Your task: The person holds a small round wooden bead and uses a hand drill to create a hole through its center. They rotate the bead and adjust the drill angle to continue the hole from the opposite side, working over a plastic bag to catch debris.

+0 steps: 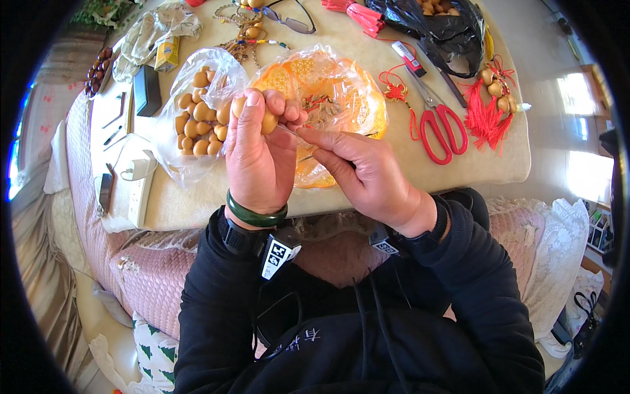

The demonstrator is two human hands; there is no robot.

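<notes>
My left hand (258, 167), with a dark green bangle at its wrist, is raised over the table and closed round a smooth tan small gourd (270, 123). Just to its right, my right hand (380, 174) pinches thumb against forefinger on a thin wire-like strand (287, 129) that runs toward the gourd. Whether the strand is a wire, needle or thread is too fine to tell. Left of my hands lies a clear plastic bag (226, 65) with several tan gourds (200, 128) in it. Beneath and beyond them sits an orange patterned tray (375, 105) covered with clear plastic.
Red-handled scissors (430, 136), a utility knife (408, 59) and red tassels (489, 121) lie to the right. A black plastic bag (453, 39) holds more tan pieces at the back. Sunglasses (292, 21), a dark box (147, 90) and a white power strip (140, 190) also lie on the table.
</notes>
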